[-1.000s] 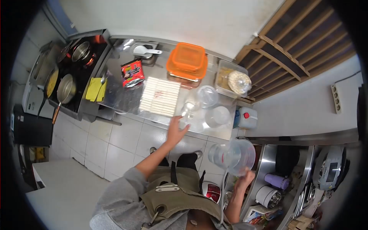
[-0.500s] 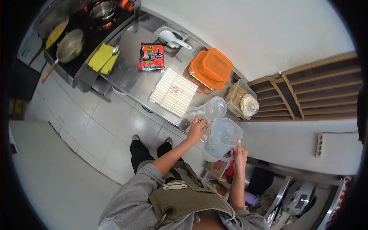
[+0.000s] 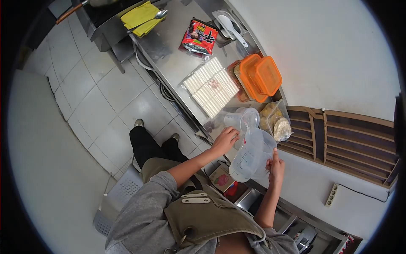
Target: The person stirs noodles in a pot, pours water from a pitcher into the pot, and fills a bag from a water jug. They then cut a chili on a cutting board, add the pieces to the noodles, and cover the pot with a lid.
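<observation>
My right hand (image 3: 275,167) is closed around the handle of a large clear plastic measuring jug (image 3: 250,157). The jug is tilted, its spout side towards a smaller clear measuring cup (image 3: 247,119) at the counter's near edge. At the side of that cup, my left hand (image 3: 225,140) has its fingers curled, seemingly on the handle, which they mostly hide. Whether liquid is in either vessel is hard to make out.
On the steel counter (image 3: 167,57) lie a packet of white sticks (image 3: 210,86), a red noodle packet (image 3: 199,37) and orange-lidded containers (image 3: 267,76). A clear tub (image 3: 270,113) with a foil-like bundle stands beside the cup. A spoon (image 3: 160,14) rests on a yellow cloth (image 3: 143,17).
The view has turned and shifted right, so most of the stove has left it and a grey perforated bin shows at lower left. Both hands keep their hold beside the same vessels.
</observation>
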### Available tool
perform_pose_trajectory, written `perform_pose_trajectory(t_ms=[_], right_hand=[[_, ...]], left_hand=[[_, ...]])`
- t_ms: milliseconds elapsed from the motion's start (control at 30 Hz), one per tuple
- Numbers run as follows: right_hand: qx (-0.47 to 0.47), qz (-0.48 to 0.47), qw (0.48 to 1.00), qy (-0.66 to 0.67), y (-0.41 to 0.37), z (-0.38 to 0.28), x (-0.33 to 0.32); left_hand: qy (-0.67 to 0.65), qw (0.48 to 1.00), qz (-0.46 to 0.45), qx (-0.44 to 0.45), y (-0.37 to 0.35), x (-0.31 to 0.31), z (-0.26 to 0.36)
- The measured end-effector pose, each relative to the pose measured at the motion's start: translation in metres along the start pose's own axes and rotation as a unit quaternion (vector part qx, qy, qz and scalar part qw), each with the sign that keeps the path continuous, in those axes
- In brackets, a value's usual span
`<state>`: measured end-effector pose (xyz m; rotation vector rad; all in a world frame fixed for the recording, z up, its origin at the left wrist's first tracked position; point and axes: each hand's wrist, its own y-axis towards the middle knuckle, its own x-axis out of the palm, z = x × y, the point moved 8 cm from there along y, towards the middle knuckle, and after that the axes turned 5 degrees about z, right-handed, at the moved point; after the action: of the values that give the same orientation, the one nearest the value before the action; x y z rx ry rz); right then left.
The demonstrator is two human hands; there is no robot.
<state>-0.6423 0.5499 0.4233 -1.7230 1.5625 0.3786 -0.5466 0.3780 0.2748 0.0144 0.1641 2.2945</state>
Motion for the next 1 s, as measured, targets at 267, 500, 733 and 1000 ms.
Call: perform_pose_trajectory(t_ms=[267,500,733,1000], right_hand=[[0.003,-0.01,0.999,-0.033,-0.006,-0.007,0.001],[0.012,0.004,0.999,-0.039,-0.01,-0.004,0.001],[0.021,0.005,0.999,-0.04,-0.014,-0.008,0.0],[0.01,0.009,1.0,0.008,-0.026,-0.005,0.001]], left_hand=[[-0.007,1.0,-0.02,-0.007,0.0,-0.008,-0.002],[0.019,0.999,-0.048,-0.015,0.0,-0.016,-0.002],[0.014,0.998,-0.052,-0.027,0.0,-0.015,-0.004],[-0.104,0.991,-0.057,-0.062,0.006,-0.023,-0.007]])
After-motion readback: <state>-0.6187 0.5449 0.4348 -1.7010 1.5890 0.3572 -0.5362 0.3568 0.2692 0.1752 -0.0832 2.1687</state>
